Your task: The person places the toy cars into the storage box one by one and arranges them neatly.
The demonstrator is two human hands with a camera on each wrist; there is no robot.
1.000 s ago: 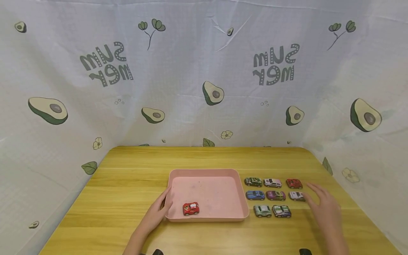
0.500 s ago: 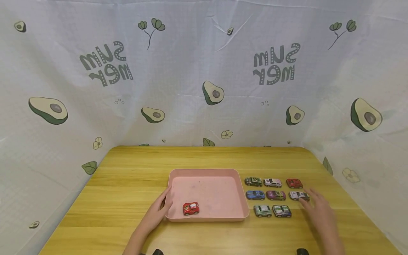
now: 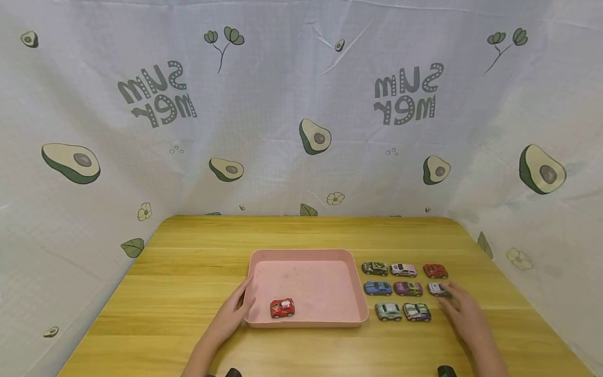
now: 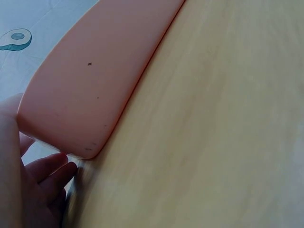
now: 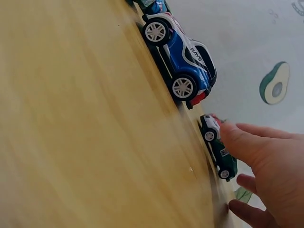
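My left hand (image 3: 232,312) is at the left end of a pink tray (image 3: 306,324). In the left wrist view its thumb reaches the rim and its bent fingers (image 4: 56,173) lie against the outer end wall. Inside the tray sits a red toy car (image 3: 282,308). At the right of the table, my right hand (image 3: 467,314) holds the right end of a white toy car (image 3: 436,289) between thumb and index finger. The right wrist view shows the thumb over that car's green-and-white side (image 5: 227,156), its other fingers spread lower. The car stands flat on the table.
More toy cars stand in rows right of the tray: a red one (image 3: 435,270) behind, a purple one (image 3: 408,288) to the left, and a white-and-green one (image 3: 416,312) in front. A printed cloth (image 3: 358,104) hangs behind the wooden table (image 3: 155,293).
My right hand has shifted left, bringing its thumb and index finger around the white car's right end. The left hand, tray and red car inside it have stayed put.
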